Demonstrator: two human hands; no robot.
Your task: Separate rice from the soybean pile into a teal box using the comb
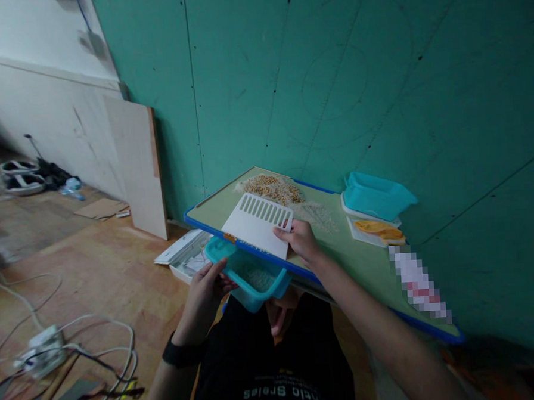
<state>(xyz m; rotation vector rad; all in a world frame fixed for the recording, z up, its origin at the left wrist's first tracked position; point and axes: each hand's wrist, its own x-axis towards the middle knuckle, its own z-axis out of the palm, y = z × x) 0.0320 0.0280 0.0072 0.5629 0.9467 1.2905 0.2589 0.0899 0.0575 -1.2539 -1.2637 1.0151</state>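
The right hand (301,239) holds a flat white board (253,224) with a row of long slots in it. The thumb is on top and the fingers seem to be under the edge, maybe because a thin flat thing is easy to pinch that way. The board is at the near edge of the desk (351,273), with its slots on the side by the wall and its plain end by the person. I cannot tell if all of it lies flat on the desk.

The left hand (215,277) holds the rim of a blue-green tub (249,301). The tub sits low, just under the edge of the desk, with its open top facing up. I think it is held there so that bits coming over the edge could land in it, and the hand on the rim seems to stop it from tipping. There are small pale grains (258,278) in the tub.

Behind the board is a heap of tan and pale grains (270,189), spread loosely on the desk. Another blue-green tub (376,197) stands near the wall, with an orange cloth-like thing (378,230) just beside it. Maybe they are over there to leave room for both hands
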